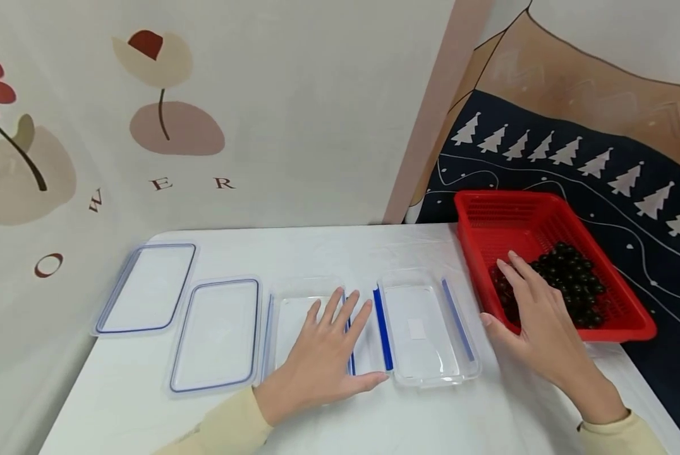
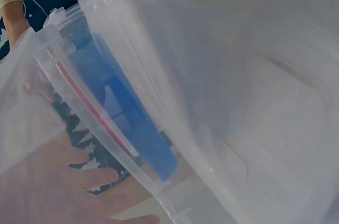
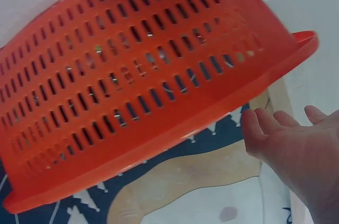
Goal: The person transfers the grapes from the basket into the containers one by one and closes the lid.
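The right hand [image 1: 545, 332], fingers loose and empty, lies over the left rim of the red perforated basket [image 1: 505, 237]; dark, grape-like fruits [image 1: 570, 278] sit inside it; left of it, the left hand [image 1: 323, 357] spreads, empty, over a clear snap-lock box [image 1: 297, 309]; scooping gently should spare bruises.

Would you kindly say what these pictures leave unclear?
Head: part of the left container, covered by the left grip.
Head: part of the dark pile, behind the right grip.
Left wrist: outlines of the clear plastic, blurred.
Right wrist: contents of the red basket, seen only through slots.
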`<state>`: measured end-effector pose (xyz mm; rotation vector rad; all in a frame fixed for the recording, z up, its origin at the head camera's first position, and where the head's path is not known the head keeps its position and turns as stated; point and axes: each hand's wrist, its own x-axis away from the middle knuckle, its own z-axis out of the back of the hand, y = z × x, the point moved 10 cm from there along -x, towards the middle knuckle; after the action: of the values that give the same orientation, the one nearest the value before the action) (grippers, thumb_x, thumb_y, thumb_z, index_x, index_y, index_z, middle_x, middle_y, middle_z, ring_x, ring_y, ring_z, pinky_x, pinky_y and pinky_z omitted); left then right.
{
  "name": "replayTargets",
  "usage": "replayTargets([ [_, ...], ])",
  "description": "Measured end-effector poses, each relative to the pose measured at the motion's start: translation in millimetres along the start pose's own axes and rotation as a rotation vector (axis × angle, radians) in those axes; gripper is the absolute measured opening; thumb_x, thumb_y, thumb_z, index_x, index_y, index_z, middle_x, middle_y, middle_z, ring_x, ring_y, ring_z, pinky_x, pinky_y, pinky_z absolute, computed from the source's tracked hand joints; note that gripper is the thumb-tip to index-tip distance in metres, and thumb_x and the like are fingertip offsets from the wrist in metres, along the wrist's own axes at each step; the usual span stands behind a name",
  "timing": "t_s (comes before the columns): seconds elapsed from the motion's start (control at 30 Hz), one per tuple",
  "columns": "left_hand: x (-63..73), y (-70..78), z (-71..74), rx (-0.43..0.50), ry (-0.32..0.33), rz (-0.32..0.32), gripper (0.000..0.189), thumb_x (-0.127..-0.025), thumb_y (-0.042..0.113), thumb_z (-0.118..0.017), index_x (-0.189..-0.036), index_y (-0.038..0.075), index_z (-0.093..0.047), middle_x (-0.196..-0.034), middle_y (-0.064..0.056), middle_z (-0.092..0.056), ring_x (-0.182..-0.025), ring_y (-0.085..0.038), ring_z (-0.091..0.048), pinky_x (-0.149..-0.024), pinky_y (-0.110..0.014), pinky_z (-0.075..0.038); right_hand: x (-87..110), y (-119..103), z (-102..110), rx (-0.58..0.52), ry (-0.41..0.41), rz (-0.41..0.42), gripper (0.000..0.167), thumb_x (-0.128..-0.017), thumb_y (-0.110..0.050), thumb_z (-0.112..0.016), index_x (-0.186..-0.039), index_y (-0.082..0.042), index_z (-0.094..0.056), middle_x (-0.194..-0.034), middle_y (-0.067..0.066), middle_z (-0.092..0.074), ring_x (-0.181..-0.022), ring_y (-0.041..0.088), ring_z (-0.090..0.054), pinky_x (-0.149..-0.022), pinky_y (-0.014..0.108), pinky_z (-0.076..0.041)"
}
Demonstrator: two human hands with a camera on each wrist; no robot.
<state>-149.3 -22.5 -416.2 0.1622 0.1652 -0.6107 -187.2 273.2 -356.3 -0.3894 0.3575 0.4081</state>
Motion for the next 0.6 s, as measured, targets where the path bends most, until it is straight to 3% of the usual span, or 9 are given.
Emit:
replayTargets([
  [0.4,-8.5,4.7,-8.2,0.027,-0.047,0.026,0.113,-0.094,0.089,-0.049,-0.175,0.013,-0.028,-0.177,-0.016,-0.028,-0.164,-0.043,-0.019,-0.122,-0.074,-0.025,1.7,31,0,-0.061,0.024,-0.074,0.09,-0.096,-0.031,-0.079,-0.17,-0.007,-0.035,-0.175,0.019,-0.029,-0.152,0.051,-0.034,-0.113,0.081,-0.025],
  [0.6,-8.9,7.4,-10.6,0.0,-0.059,0.045,0.113,-0.093,0.09,-0.049,-0.174,0.013,-0.031,-0.177,-0.016,-0.03,-0.163,-0.044,-0.022,-0.121,-0.074,-0.026,2.0,44,-1,-0.069,0.006,-0.114,0.086,-0.101,-0.034,-0.075,-0.171,-0.007,-0.032,-0.176,0.02,-0.025,-0.153,0.054,-0.029,-0.114,0.088,-0.011],
])
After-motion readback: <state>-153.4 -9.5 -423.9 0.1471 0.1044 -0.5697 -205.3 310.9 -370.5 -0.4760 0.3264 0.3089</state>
